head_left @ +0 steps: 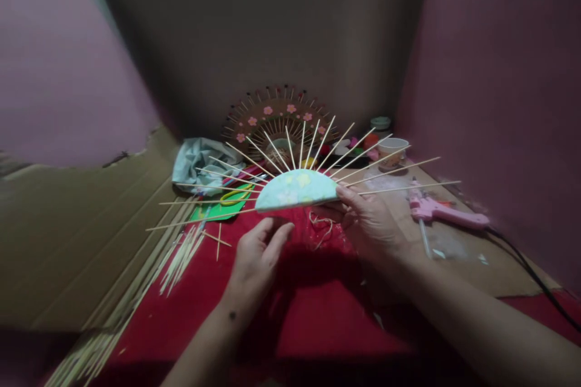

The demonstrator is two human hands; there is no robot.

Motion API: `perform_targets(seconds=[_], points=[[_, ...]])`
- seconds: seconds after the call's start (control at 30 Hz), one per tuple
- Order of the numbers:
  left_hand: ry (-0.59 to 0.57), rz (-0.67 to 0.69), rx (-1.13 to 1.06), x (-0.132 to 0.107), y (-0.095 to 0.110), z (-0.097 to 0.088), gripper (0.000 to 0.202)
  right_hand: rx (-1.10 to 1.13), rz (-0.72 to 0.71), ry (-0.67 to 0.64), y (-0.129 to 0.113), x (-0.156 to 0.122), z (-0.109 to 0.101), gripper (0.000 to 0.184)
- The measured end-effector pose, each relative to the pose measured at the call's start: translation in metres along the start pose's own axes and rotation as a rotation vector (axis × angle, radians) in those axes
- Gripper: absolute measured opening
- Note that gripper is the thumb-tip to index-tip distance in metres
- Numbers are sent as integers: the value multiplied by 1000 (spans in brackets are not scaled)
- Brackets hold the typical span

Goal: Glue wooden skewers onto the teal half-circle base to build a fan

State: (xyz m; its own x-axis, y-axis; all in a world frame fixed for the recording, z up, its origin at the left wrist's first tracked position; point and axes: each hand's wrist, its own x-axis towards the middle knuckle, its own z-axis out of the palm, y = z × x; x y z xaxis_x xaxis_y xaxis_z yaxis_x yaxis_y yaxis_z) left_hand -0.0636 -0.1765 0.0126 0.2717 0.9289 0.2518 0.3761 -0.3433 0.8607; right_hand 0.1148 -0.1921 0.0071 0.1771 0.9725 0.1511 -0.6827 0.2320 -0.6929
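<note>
A pale mint half-round piece point(297, 188) with yellowish flower shapes hangs over the red cloth, thin wooden sticks point(345, 139) fanning out from its curved edge. My right hand point(363, 214) pinches its right end, thumb on top and fingers underneath. Just below its left end is my left hand point(261, 248), fingers curled and thumb stretched forward, apart from the piece. I see nothing in that left hand, though its inner side is partly hidden.
A finished-looking stick fan with pink flowers point(291, 109) stands at the back. On cardboard at right lies a pink glue gun point(447, 213) with a cord, near a paper cup point(393, 151). Loose sticks point(181, 260), yellow-handled scissors point(236, 195) and crumpled cloth point(202, 160) lie left.
</note>
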Motion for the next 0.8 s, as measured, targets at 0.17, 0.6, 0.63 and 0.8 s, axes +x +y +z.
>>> perform_targets(seconds=[0.17,0.6,0.63,0.8], points=[[-305,-52,-378,10,6,13,35,-3,0,-11,-3,-2,2,11],[216,162,78,6,-8,7,16,23,-32,42,-1,5,-8,9],[251,206,129,6,-10,7,15,27,-31,53,-1,5,-8,9],[404,347,244,8,-17,1,11,23,-11,70,0,5,-9,10]])
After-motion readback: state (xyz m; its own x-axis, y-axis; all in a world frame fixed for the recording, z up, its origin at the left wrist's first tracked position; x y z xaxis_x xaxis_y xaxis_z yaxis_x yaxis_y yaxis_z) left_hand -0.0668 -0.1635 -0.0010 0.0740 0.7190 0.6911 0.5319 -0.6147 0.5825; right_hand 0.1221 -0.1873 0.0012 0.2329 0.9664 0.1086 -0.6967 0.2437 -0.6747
